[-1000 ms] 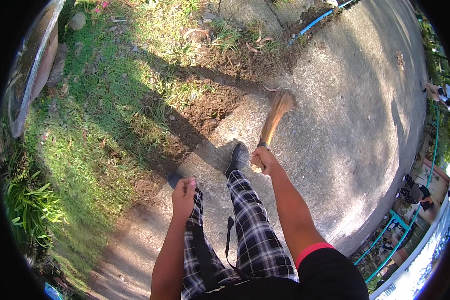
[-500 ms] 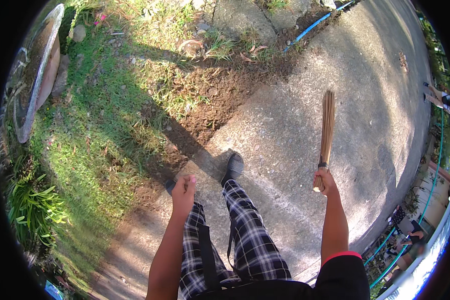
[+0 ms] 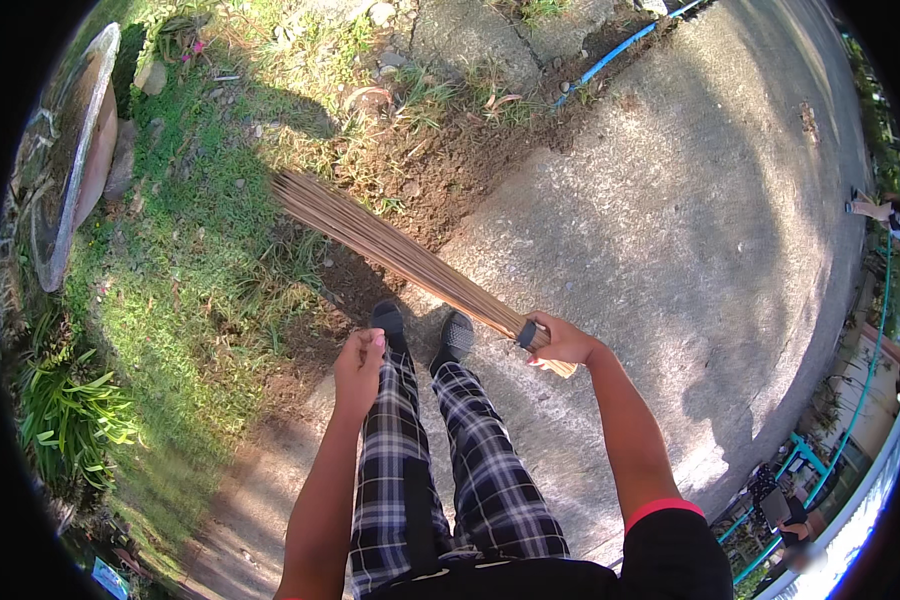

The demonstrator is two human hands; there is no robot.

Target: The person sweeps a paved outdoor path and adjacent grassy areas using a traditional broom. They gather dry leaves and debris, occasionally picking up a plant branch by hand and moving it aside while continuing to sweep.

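Observation:
My right hand (image 3: 562,340) is wrapped round the bound handle end of a stick broom (image 3: 400,250). The broom is a long bundle of thin brown sticks with a dark band beside my fingers. It slants up and to the left across the concrete and the dug soil, its bristle tips over the grass. Whether those tips touch the ground I cannot tell. To the left, my left hand (image 3: 358,368) is held above my left leg, fingers curled in and thumb against them, with nothing visible in it.
Concrete pavement (image 3: 650,250) spreads to the right, bordered by loose brown soil (image 3: 470,185) and grass (image 3: 200,230). A blue pipe (image 3: 610,58) lies at the far edge. At far left stands a large basin (image 3: 90,150) above a leafy plant (image 3: 70,415). People (image 3: 885,212) show at the right rim.
The broom has swung left from pointing straight ahead to slanting over the soil and grass. My right hand has moved left with it. My left foot has come forward slightly.

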